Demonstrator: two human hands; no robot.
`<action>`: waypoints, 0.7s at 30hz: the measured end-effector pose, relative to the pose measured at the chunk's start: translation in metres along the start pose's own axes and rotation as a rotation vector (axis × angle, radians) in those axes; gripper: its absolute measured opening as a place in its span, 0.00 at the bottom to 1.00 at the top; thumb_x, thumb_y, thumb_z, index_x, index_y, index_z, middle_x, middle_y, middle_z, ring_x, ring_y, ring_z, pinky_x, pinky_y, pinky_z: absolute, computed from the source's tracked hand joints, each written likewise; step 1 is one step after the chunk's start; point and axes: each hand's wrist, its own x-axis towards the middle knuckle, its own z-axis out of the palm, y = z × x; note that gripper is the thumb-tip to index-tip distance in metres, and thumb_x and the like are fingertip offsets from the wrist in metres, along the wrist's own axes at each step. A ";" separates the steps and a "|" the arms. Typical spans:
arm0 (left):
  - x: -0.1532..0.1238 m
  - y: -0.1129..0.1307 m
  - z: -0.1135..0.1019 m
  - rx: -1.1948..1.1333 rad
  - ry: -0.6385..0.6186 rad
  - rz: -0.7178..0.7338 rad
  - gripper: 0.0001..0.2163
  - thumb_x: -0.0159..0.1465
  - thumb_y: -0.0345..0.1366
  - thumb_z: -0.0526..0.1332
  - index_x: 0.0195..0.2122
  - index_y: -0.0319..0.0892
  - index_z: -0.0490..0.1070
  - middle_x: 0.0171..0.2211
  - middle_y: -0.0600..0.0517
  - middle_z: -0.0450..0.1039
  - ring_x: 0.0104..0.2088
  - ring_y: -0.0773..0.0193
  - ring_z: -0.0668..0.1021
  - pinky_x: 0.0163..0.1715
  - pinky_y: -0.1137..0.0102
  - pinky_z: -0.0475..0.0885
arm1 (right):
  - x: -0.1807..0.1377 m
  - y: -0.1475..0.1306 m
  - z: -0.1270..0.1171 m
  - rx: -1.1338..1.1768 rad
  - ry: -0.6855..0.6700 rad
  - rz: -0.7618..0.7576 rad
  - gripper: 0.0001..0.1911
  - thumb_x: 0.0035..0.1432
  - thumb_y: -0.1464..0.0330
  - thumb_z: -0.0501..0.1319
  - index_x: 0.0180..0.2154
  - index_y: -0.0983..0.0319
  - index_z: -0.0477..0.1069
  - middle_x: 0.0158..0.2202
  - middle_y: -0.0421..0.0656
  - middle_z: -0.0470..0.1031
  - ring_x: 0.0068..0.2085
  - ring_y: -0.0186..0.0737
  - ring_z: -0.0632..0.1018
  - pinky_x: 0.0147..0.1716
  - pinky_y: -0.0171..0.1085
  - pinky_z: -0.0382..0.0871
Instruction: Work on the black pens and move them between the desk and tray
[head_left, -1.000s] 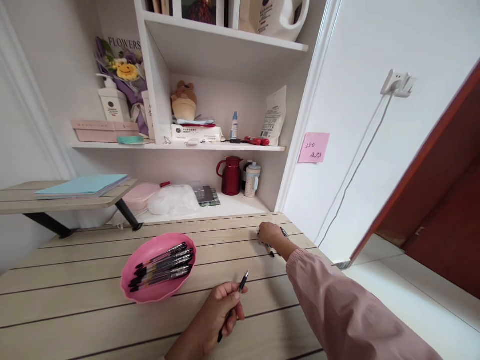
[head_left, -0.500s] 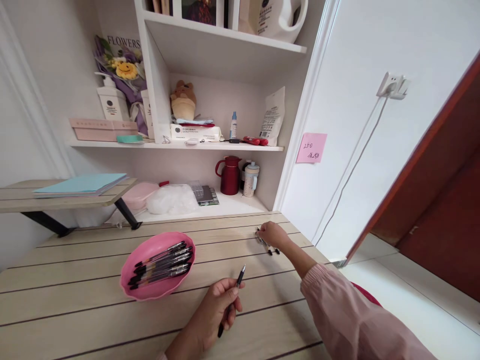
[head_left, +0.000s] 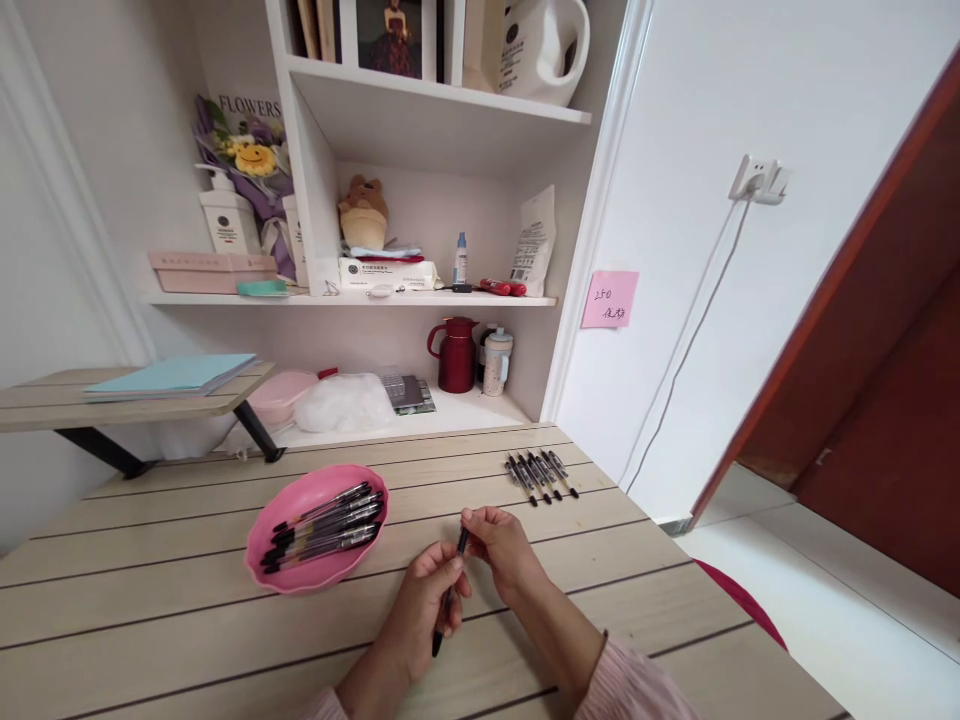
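Note:
A black pen (head_left: 448, 602) is gripped in my left hand (head_left: 422, 598), slanting with its dark lower end towards me. The thumb and fingers of my right hand (head_left: 504, 548) pinch the pen's upper end, hiding its tip. To the left, a pink scalloped bowl (head_left: 264, 512) holds several clear-barrelled pens with black ends (head_left: 330, 527). Beyond my right hand, several similar pens (head_left: 541, 477) lie side by side on the slatted table, their black ends pointing towards me.
The wooden table (head_left: 187, 640) backs onto a white shelf unit (head_left: 442, 299). A small raised stand (head_left: 45, 408) carries blue paper (head_left: 172, 374) at the left. A red jug (head_left: 457, 357) and a pale cup (head_left: 496, 364) stand behind. A pink note (head_left: 610, 299) sticks to the wall.
My right hand has come back from the row of pens to the pen in my left hand, now closed on its upper end. My left hand has moved little. The view has shifted slightly.

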 end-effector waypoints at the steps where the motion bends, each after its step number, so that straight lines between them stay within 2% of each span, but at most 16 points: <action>1: 0.000 0.001 -0.001 -0.006 -0.010 -0.015 0.12 0.53 0.43 0.59 0.32 0.40 0.63 0.19 0.58 0.66 0.10 0.78 0.62 0.09 0.79 0.48 | 0.001 0.000 -0.001 0.022 -0.048 0.015 0.19 0.34 0.57 0.68 0.18 0.64 0.64 0.13 0.35 0.64 0.15 0.27 0.63 0.18 0.31 0.56; 4: 0.002 0.002 -0.002 -0.015 -0.048 -0.049 0.13 0.53 0.45 0.58 0.33 0.40 0.64 0.19 0.58 0.67 0.09 0.78 0.62 0.09 0.79 0.47 | 0.002 0.000 -0.006 0.078 -0.169 0.074 0.19 0.38 0.56 0.66 0.24 0.65 0.68 0.20 0.39 0.70 0.18 0.29 0.67 0.20 0.31 0.60; 6: 0.002 0.002 -0.002 -0.011 -0.058 -0.046 0.13 0.53 0.45 0.58 0.32 0.40 0.64 0.19 0.59 0.67 0.09 0.78 0.61 0.09 0.79 0.46 | 0.002 0.001 -0.009 0.077 -0.153 0.090 0.19 0.39 0.55 0.65 0.24 0.65 0.68 0.20 0.39 0.70 0.19 0.29 0.67 0.21 0.31 0.61; 8: 0.002 0.001 -0.002 -0.005 -0.057 -0.047 0.13 0.54 0.45 0.58 0.32 0.41 0.64 0.18 0.59 0.66 0.09 0.78 0.60 0.09 0.79 0.45 | 0.003 0.002 -0.011 0.037 -0.123 0.058 0.20 0.38 0.55 0.66 0.20 0.65 0.66 0.16 0.38 0.68 0.18 0.29 0.66 0.21 0.31 0.60; 10: 0.003 0.001 -0.002 -0.003 -0.058 -0.060 0.12 0.54 0.44 0.58 0.32 0.41 0.63 0.17 0.60 0.65 0.09 0.79 0.59 0.09 0.79 0.44 | 0.003 0.002 -0.013 0.011 -0.153 0.019 0.20 0.37 0.56 0.67 0.19 0.65 0.65 0.15 0.38 0.67 0.17 0.29 0.66 0.21 0.31 0.60; 14: 0.002 0.002 -0.001 -0.005 -0.067 -0.060 0.12 0.54 0.44 0.58 0.32 0.41 0.62 0.17 0.60 0.65 0.08 0.79 0.58 0.09 0.79 0.44 | 0.001 0.000 -0.015 0.055 -0.195 0.059 0.19 0.38 0.55 0.66 0.27 0.65 0.70 0.23 0.41 0.72 0.22 0.32 0.71 0.25 0.33 0.63; 18: 0.002 0.003 -0.001 0.011 -0.073 -0.065 0.13 0.53 0.45 0.58 0.32 0.41 0.63 0.17 0.60 0.65 0.08 0.79 0.57 0.09 0.79 0.44 | 0.000 -0.001 -0.016 -0.023 -0.190 0.009 0.19 0.38 0.56 0.66 0.21 0.65 0.68 0.18 0.39 0.69 0.19 0.29 0.67 0.22 0.32 0.61; 21: 0.002 0.003 -0.001 0.014 -0.070 -0.070 0.13 0.53 0.45 0.59 0.32 0.41 0.63 0.16 0.60 0.65 0.08 0.79 0.57 0.09 0.79 0.44 | 0.000 -0.002 -0.016 0.035 -0.264 0.026 0.19 0.38 0.56 0.66 0.26 0.66 0.71 0.25 0.44 0.73 0.22 0.32 0.71 0.24 0.33 0.63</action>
